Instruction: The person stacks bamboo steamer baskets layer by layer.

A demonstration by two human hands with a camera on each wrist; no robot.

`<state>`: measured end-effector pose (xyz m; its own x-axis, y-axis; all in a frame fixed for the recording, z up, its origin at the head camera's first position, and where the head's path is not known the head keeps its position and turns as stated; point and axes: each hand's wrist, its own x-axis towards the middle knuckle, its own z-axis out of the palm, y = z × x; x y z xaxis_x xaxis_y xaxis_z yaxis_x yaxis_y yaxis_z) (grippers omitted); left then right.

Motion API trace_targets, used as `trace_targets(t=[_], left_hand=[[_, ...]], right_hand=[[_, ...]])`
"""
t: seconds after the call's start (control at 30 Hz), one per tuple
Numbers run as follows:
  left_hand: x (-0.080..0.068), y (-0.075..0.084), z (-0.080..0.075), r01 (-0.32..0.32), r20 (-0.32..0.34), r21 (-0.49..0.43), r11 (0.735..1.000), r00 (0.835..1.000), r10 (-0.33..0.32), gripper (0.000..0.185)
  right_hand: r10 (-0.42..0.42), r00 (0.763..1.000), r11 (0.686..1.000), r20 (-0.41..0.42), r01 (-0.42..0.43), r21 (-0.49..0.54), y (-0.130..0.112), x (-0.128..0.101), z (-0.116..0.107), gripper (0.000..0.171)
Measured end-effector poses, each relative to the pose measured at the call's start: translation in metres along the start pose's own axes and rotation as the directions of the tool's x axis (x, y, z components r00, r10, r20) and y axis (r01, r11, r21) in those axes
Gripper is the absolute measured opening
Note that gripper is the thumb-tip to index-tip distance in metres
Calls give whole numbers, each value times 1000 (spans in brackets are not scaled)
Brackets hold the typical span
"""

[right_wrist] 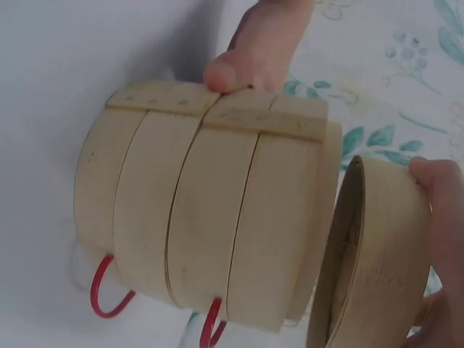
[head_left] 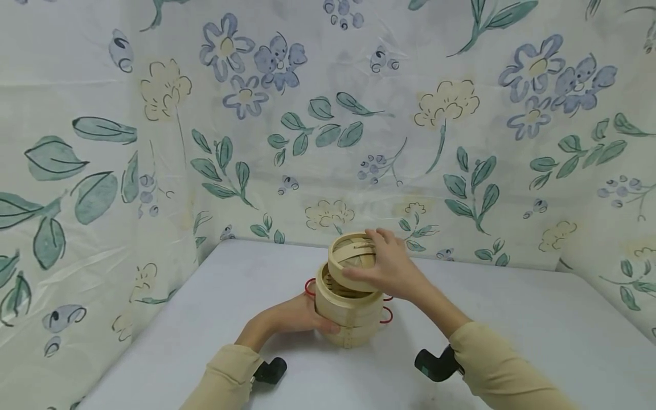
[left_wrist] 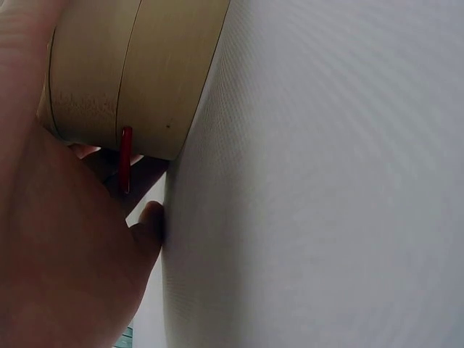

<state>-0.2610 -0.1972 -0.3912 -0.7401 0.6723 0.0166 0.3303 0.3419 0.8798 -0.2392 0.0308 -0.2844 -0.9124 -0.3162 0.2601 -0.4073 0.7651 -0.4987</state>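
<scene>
Two stacked bamboo steamer baskets [head_left: 348,319] stand on the white table, with red loop handles [right_wrist: 109,290] at their sides. My left hand [head_left: 299,314] grips the stack from the left, its thumb across the front near the seam between the tiers. Above, my right hand [head_left: 392,265] holds the round bamboo lid [head_left: 353,256] by its edge, thumb in front and fingers over the top. The lid is tilted over the upper basket, uncovering part of its slatted inside. In the right wrist view a gap shows between part of the lid and the basket rim.
The white table [head_left: 512,341] extends around the steamer on all sides. Behind it hangs a floral cloth backdrop [head_left: 328,171], which also closes in the left and right sides. A black wrist camera [head_left: 438,364] sits beside the right sleeve, another beside the left.
</scene>
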Motion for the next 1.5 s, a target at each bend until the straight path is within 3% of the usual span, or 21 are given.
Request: trace_targets(t=[0.17, 0.47, 0.87, 1.1, 1.5], left_hand=[[0, 0, -1, -10, 12, 13, 1000, 1000, 10, 67], [3, -1, -2, -28, 31, 1, 1000, 999, 28, 64], [5, -1, -2, -11, 27, -18, 1000, 1000, 12, 65], [6, 1, -1, -23, 20, -12, 1000, 1000, 23, 73], [3, 2, -4, -41, 12, -15, 999, 999, 42, 66]], right_hand=[[29, 999, 1000, -23, -29, -7, -11, 0, 10, 98], [54, 989, 996, -136, -62, -57, -21, -5, 27, 100], [154, 975, 987, -162, -161, -30, -27, -11, 32, 100], [156, 969, 983, -193, -170, -62, -25, -14, 39, 98], [100, 974, 990, -206, -117, -73, -18, -13, 30, 96]])
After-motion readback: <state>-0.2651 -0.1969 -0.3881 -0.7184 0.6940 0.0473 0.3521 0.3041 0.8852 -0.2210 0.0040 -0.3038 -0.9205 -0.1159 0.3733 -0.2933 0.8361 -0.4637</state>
